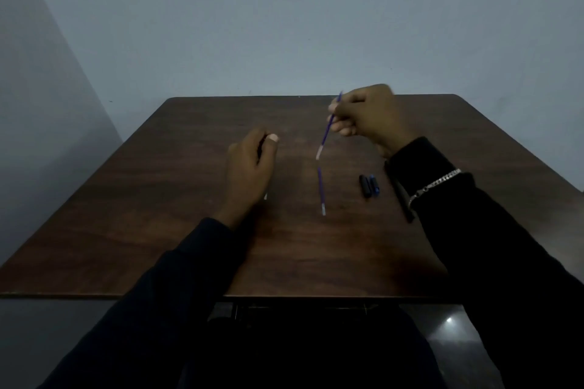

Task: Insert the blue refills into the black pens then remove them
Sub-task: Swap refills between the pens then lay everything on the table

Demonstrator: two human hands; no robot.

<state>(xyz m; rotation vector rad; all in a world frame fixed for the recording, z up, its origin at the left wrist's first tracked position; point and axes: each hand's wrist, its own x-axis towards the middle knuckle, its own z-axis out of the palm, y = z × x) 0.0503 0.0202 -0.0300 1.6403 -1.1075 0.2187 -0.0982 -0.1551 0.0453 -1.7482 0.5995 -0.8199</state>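
Head view. Landmark: the spare refill (321, 186), lying flat on the table (189, 215).

Beyond the landmark, the right hand (369, 117) pinched the held refill (327, 128) between thumb and fingertips. It was clear of the table and tilted, pale end down. Left of the landmark, the left hand (251, 164) curled round a black pen (259, 150), largely hidden. To the right lay two small caps (365, 186), and beyond them a second pen (404, 199) partly under the sleeve.

Judgement: insertion in hand, the refill not yet entered. The next move calls for bringing the hands together and lining the refill up with the barrel's opening, which was hidden.
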